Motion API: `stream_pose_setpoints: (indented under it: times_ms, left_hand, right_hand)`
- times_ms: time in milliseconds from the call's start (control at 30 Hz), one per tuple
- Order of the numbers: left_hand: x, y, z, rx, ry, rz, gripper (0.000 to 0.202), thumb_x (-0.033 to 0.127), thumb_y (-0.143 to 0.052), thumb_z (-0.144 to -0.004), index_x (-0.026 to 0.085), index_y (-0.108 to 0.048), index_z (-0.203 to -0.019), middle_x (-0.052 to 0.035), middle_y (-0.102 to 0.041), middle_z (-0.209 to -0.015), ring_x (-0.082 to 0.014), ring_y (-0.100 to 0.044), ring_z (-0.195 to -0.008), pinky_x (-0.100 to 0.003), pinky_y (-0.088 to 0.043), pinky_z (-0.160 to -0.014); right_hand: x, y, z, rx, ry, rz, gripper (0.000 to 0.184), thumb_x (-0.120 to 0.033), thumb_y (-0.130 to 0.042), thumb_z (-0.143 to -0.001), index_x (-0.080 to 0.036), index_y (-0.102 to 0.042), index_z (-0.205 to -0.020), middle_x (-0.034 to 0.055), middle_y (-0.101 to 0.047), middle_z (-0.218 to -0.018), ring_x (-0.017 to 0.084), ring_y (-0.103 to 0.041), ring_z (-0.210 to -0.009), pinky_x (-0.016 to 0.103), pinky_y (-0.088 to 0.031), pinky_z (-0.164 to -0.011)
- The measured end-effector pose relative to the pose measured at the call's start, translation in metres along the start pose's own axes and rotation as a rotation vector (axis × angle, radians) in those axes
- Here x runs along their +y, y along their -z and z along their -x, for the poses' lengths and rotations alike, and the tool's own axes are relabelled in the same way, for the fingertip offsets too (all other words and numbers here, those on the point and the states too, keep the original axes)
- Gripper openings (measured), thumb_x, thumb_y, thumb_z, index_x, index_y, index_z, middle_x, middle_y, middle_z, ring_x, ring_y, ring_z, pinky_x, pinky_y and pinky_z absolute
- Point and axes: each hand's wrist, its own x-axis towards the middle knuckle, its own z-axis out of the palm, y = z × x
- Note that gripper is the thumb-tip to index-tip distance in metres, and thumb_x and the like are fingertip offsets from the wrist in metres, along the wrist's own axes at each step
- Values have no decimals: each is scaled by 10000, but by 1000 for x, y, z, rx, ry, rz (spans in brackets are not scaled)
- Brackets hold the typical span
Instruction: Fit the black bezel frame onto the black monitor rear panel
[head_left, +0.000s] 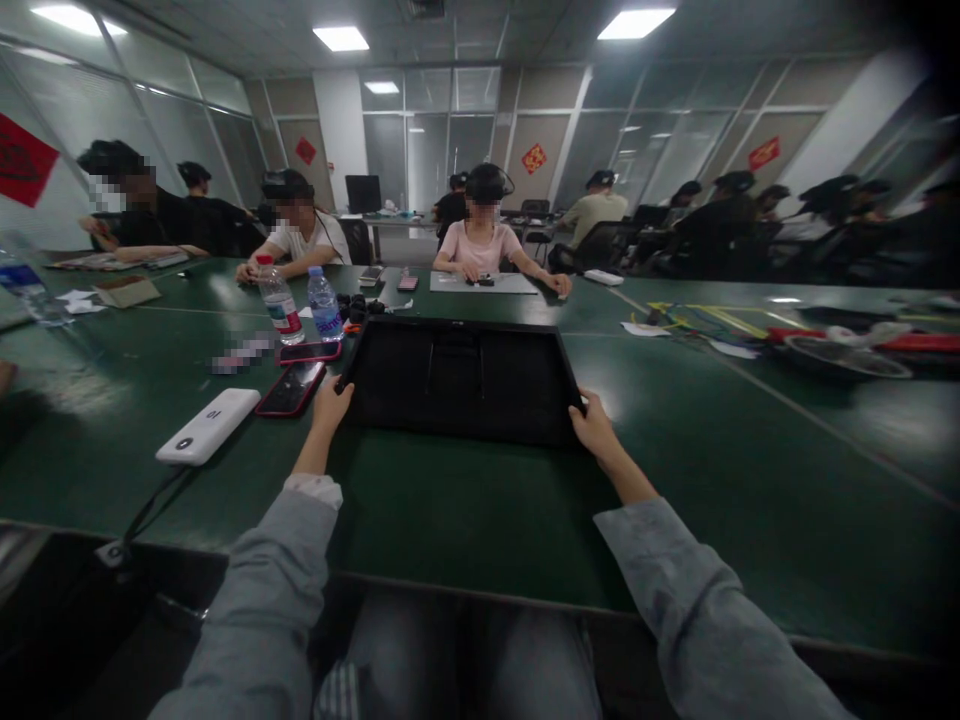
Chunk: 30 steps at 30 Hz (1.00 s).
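A black flat monitor-like panel [463,378] lies back-side up on the green table [465,510] in front of me. My left hand [330,402] grips its near left corner. My right hand [594,424] grips its near right corner. Both arms wear grey sleeves and reach forward over the table's near edge.
Left of the panel lie a red-cased phone [291,389], a second phone [310,351], a white power bank [208,426] with a cable, and two water bottles [282,302]. Small black parts [358,306] sit behind. Other people sit across the table; cables and trays [847,352] lie at the right.
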Motion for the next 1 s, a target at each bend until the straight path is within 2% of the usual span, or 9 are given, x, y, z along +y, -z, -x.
stream_pose_setpoints:
  times_ms: [100,200,267,433,567,700,800,900,1000]
  left_hand:
    - [4,2,3,-5,51,-22,355,329,-602,-925,167,-654,-1237,-160,-720,-1246,-299,-673,-1179,-407,-505,-1008]
    - [10,4,8,-21,35,-65,338,373,-639,-904,187,-649,-1187,-151,-731,-1212,-309,-676,-1165,-413,-501,-999]
    - [14,6,10,-34,7,-74,338,394,-637,-909,188,-642,-1177,-145,-734,-1197,-298,-684,-1144,-392,-501,-987]
    - [20,10,16,-41,0,-46,289,398,-595,-941,184,-652,-1126,-137,-741,-1173,-270,-689,-1115,-361,-501,-970]
    - [21,9,19,-20,-14,-45,320,426,-551,-968,175,-662,-1132,-145,-740,-1163,-279,-683,-1125,-375,-495,-984]
    - [17,4,16,40,-47,36,334,366,-488,-997,171,-649,-1217,-131,-724,-1219,-237,-681,-1115,-356,-486,-1009]
    - [11,2,11,86,-70,76,359,334,-495,-989,155,-633,-1268,-129,-716,-1231,-218,-686,-1071,-353,-498,-998]
    - [7,1,9,79,-63,92,357,322,-503,-982,154,-641,-1266,-126,-716,-1223,-211,-688,-1054,-343,-507,-982]
    - [6,0,9,59,-55,105,353,315,-508,-981,162,-645,-1268,-119,-717,-1225,-205,-689,-1053,-334,-507,-977]
  right_hand:
    - [5,25,14,-228,-126,-131,763,-316,-624,-764,-189,-406,-1483,124,-719,-1119,297,-702,-994,536,-563,-945]
    - [8,40,17,-297,-189,-224,804,-336,-679,-750,-224,-395,-1494,93,-742,-1036,286,-724,-915,492,-606,-854]
    - [8,39,12,-237,-189,-238,812,-365,-711,-749,-227,-412,-1492,98,-743,-1050,286,-726,-917,478,-614,-837]
    - [9,17,-16,-79,-128,-250,758,-450,-738,-747,-242,-526,-1444,93,-741,-1073,280,-723,-908,471,-620,-824]
    - [12,14,-28,-15,-137,-260,707,-395,-711,-734,-204,-588,-1404,92,-747,-1057,265,-721,-898,468,-608,-854]
    - [11,19,-24,8,-64,-272,654,-360,-688,-723,-189,-639,-1352,79,-755,-997,265,-719,-877,476,-602,-864]
    - [10,26,-20,85,-82,-289,635,-332,-686,-728,-168,-649,-1340,86,-756,-981,267,-716,-873,477,-594,-884]
    - [15,38,-20,222,-122,-282,621,-279,-670,-755,-141,-634,-1359,148,-737,-1129,281,-709,-971,428,-580,-916]
    - [27,56,-22,383,-107,-190,598,-227,-602,-808,-63,-598,-1383,259,-650,-1298,316,-667,-1131,379,-537,-976]
